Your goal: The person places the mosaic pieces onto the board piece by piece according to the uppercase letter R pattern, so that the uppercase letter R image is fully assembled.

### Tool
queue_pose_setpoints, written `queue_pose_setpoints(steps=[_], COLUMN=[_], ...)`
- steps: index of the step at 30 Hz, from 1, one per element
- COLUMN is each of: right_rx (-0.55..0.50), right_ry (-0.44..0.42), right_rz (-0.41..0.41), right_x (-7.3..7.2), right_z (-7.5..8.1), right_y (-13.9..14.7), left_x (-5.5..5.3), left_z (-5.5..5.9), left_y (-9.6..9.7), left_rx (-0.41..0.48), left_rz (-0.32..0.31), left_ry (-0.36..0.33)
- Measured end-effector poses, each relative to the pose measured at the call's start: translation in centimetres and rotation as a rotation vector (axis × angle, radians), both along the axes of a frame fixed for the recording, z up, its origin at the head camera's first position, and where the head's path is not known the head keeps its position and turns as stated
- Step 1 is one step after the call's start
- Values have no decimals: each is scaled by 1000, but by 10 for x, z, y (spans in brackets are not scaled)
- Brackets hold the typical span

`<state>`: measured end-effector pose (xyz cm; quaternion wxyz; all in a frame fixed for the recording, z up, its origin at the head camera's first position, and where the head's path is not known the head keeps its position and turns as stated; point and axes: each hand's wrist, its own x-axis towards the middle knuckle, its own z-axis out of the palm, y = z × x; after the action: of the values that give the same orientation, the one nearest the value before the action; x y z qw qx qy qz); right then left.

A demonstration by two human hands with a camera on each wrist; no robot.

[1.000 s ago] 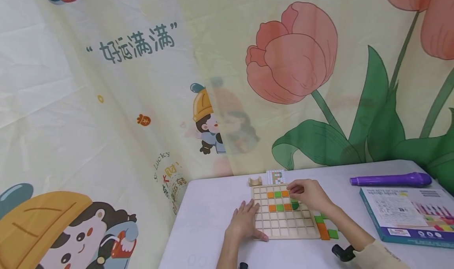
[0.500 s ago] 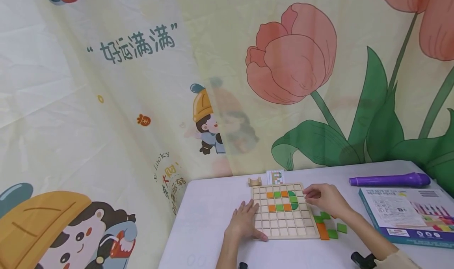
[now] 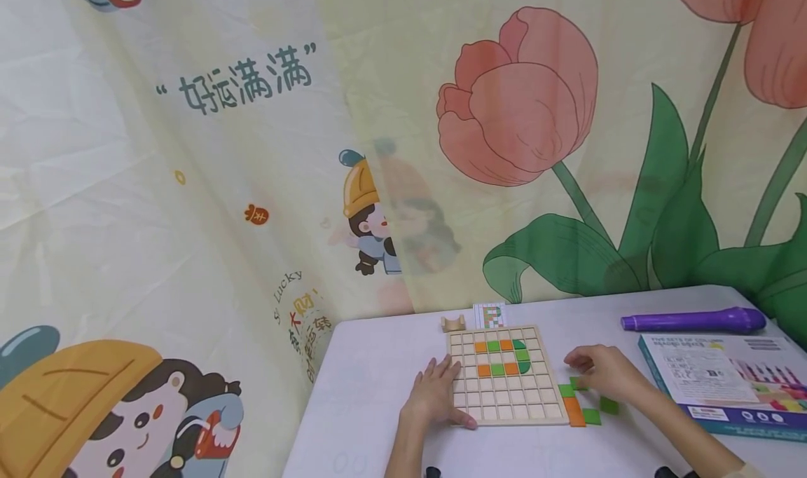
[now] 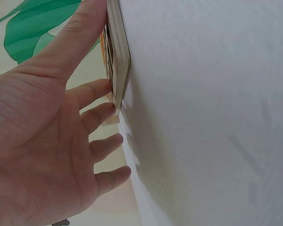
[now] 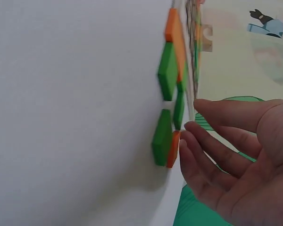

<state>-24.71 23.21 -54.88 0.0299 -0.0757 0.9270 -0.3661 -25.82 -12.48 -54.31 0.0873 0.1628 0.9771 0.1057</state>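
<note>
A wooden grid board [image 3: 504,398] lies on the white table, with orange and green tiles set in a loop near its top, two green ones with rounded corners. My left hand [image 3: 430,394] rests at the board's left edge, fingers straight; in the left wrist view the thumb [image 4: 78,40] lies along the board's side. Right of the board, my right hand [image 3: 608,374] hovers beside several loose tiles, fingers loosely bent, nothing between them. In the right wrist view its fingertips are close to an orange tile [image 5: 173,149], next to a green tile [image 5: 162,141].
Behind the board stand a small wooden holder [image 3: 452,323] and a card with a coloured grid pattern [image 3: 490,315]. A purple microphone-shaped object [image 3: 693,319] and a flat printed box [image 3: 719,380] lie at the right. A printed curtain [image 3: 391,78] hangs behind the table.
My right hand has moved from over the board's upper right to the loose tiles on the right. A rounded green tile now shows at the top row's right end. The left hand stays put.
</note>
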Motion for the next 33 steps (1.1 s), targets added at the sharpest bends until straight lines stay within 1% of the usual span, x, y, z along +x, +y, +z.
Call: queue_pose_setpoints(steps=[6, 14, 16, 20, 23, 27, 33], right_rx=[47, 48, 36, -16, -44, -67, -113], right_ry=[25, 83, 96, 81, 55, 51, 91], right_rz=[19, 6, 7, 6, -7, -22, -14], right_x=[3, 5, 6, 7, 5, 1, -5], right_z=[-6, -9, -8, -3, 0, 2, 4], right_y=[5, 10, 11, 12, 12, 10, 6], left_x=[-2, -2, -3, -2, 0, 1, 1], left_z=[-2, -3, -3, -2, -1, -1, 1], left_y=[0, 0, 0, 0, 0, -1, 0], left_rx=[-18, -12, -11, 0, 9, 10, 15], left_rz=[-4, -7, -7, -9, -6, -1, 9], left_ry=[3, 8, 10, 14, 9, 7, -3])
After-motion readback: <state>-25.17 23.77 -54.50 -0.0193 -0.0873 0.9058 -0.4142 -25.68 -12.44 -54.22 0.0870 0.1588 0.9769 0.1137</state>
